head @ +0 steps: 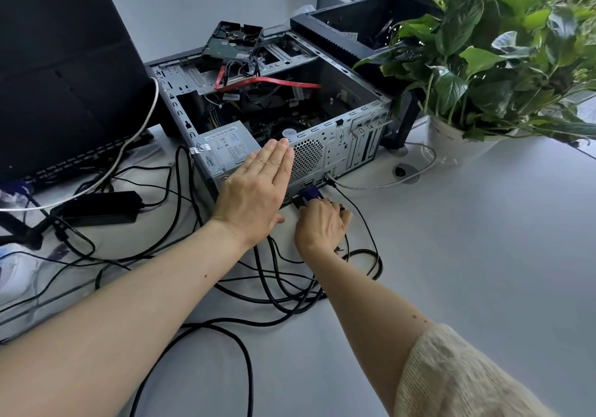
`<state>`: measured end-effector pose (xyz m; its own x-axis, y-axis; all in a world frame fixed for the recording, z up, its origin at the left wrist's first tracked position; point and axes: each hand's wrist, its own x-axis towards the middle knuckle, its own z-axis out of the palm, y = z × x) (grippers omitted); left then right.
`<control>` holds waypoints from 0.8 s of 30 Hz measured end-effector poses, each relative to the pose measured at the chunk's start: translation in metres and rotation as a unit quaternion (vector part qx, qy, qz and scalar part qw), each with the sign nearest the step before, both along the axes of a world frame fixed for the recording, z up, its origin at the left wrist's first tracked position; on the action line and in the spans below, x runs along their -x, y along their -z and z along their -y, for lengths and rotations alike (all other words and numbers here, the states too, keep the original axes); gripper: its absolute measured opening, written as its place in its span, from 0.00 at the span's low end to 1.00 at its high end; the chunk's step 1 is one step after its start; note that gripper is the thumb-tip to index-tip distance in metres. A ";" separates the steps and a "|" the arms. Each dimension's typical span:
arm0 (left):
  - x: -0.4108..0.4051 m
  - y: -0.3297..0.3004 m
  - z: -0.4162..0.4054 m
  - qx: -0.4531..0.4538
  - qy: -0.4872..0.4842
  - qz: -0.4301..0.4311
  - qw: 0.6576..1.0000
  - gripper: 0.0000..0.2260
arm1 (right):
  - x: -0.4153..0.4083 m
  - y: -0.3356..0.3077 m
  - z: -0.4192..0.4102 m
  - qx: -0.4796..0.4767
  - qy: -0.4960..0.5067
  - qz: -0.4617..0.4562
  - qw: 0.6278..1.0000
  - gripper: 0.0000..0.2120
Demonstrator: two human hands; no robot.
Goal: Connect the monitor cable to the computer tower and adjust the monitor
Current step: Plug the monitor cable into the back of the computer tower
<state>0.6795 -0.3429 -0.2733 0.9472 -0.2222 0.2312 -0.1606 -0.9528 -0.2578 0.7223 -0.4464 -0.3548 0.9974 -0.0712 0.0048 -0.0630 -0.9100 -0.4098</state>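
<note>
**Plugging the blue monitor plug into the back of the open tower**

Holding the blue trapezoid monitor-cable plug (311, 196) in my right hand (322, 224), fingers pinched around its back end, right up against the rear port panel of the open grey metal computer tower (342, 139). Can't tell from here if the plug is fully seated or just touching the port, my fingers cover too much. Its black cable runs back under my wrist into the tangle of black cables (277, 287) on the pale grey surface (467, 255).

My left hand (258, 187) is flat, fingers straight and together, not gripping anything, just pressed against the back of the case next to the round fan grille (306, 155), partly over the silver power supply box (222, 149).

The case lies on its side with the panel off, so you can see the red flat data cable (274, 82) and a loose hard drive (232, 40) perched on the drive bay. The black monitor (64, 61) stands just left of the tower, with a black power brick (100, 207) in front of it. A leafy green plant in a white pot (490, 61) sits to the right, and a thin grey cable (387, 184) is plugged in just beside the blue plug.
</note>
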 end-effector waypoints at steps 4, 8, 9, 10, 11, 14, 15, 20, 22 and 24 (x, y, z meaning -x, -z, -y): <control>-0.001 0.002 0.001 0.016 -0.002 0.003 1.000 0.54 | 0.002 0.004 -0.002 -0.011 0.016 0.013 1.000 0.06; -0.001 0.002 0.002 0.034 -0.005 0.004 0.999 0.55 | 0.002 0.002 -0.002 -0.023 0.030 0.009 0.999 0.05; -0.002 0.002 0.002 0.037 -0.007 0.005 0.999 0.55 | 0.002 0.002 -0.002 -0.024 0.033 0.009 0.999 0.05; -0.002 0.002 0.003 0.041 -0.007 0.006 0.999 0.55 | 0.003 0.001 -0.003 -0.024 0.036 0.007 0.999 0.05; -0.002 0.003 0.004 0.044 -0.009 0.006 0.999 0.56 | 0.003 0.000 -0.004 -0.025 0.038 0.006 0.999 0.05; -0.001 0.003 0.007 0.053 -0.015 0.005 0.998 0.56 | 0.000 -0.005 -0.005 -0.037 0.043 0.006 0.998 0.05; -0.002 0.003 0.007 0.055 -0.015 0.006 0.998 0.56 | -0.002 -0.006 -0.005 -0.040 0.043 0.009 0.998 0.05; -0.001 -0.001 0.005 0.037 -0.016 -0.003 0.999 0.56 | -0.005 -0.005 -0.001 -0.025 0.002 0.012 1.000 0.06; 0.000 -0.001 0.006 0.030 -0.018 -0.008 0.999 0.55 | -0.005 -0.006 0.002 -0.011 -0.012 0.012 1.000 0.06; 0.000 -0.002 0.006 0.021 -0.022 -0.011 0.999 0.55 | -0.006 -0.007 0.005 -0.009 -0.023 0.017 1.000 0.07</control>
